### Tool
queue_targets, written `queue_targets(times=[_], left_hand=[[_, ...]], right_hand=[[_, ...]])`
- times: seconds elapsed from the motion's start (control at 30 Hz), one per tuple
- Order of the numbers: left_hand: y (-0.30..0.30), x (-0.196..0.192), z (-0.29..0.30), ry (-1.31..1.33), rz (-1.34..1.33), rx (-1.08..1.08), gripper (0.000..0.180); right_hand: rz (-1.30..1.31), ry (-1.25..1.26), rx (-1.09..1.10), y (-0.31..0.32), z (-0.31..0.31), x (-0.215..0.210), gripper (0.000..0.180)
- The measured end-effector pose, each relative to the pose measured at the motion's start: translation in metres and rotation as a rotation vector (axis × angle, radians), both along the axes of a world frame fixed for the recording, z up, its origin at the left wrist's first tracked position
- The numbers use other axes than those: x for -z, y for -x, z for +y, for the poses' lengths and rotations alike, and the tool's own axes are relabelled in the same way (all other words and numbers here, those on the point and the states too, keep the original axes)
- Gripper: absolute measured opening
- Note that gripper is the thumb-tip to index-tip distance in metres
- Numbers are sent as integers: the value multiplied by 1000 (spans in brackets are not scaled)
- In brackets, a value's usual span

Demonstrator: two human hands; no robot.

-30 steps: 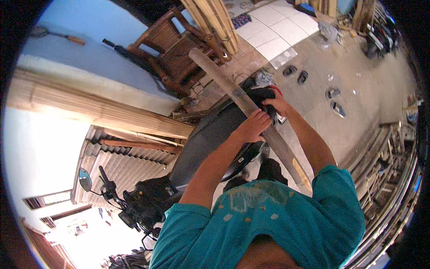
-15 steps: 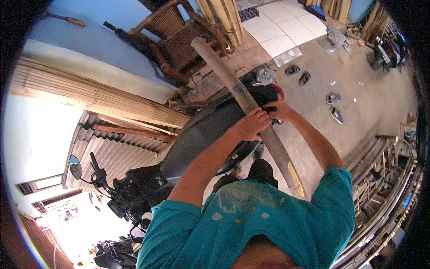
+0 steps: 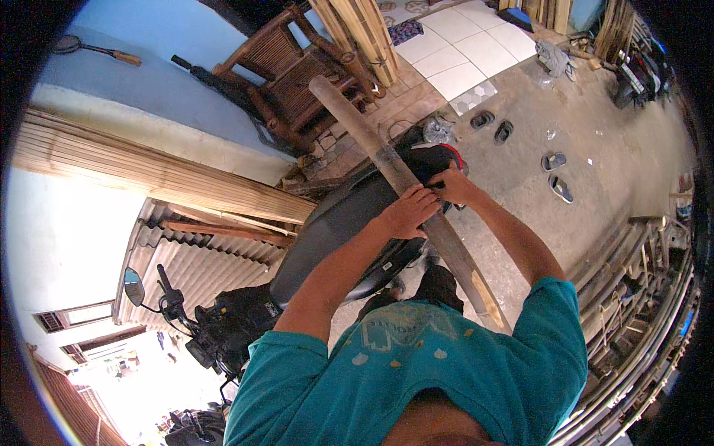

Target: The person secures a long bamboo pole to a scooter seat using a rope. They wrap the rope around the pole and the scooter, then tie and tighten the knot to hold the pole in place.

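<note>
A long grey-brown bamboo pole (image 3: 351,119) slants across a black motorcycle (image 3: 338,227), from upper left down to near my right side. A strip of paler wood shows near its lower end. My left hand (image 3: 409,213) is wrapped over the middle of the pole, fingers together on top and thumb at the near edge. Just beyond it, my right hand (image 3: 451,184) is bent at the pole's right edge, beside the motorcycle's tail with its red light. Those fingertips are curled in, and what they pinch is hidden.
A wooden armchair (image 3: 286,70) stands by the blue wall, near bundled slats (image 3: 357,37). Sandals (image 3: 560,189) lie on the concrete floor to the right. Stacked long poles (image 3: 632,327) line the right side. A plastic bag (image 3: 439,130) sits beyond the motorcycle's tail.
The view has shifted slightly. My left hand stays on the pole, while my right fingers have drawn in a little more beside it.
</note>
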State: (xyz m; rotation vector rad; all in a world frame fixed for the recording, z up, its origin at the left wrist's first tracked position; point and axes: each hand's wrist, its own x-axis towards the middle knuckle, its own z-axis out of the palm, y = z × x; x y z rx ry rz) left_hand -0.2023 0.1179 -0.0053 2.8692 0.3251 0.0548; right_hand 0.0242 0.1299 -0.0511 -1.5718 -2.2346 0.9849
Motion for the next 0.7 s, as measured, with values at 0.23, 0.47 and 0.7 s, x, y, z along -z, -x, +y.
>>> queue_targets(times=[0.23, 0.47, 0.7], left_hand=[[-2, -3, 1, 46, -71, 19, 96], [2, -1, -3, -9, -54, -6, 96], [-4, -6, -2, 64, -20, -46, 95]], right_hand=[[149, -30, 7, -6, -3, 4, 27], [1533, 302, 735, 27, -20, -3, 72], [1261, 829, 710, 9, 0, 4, 20]])
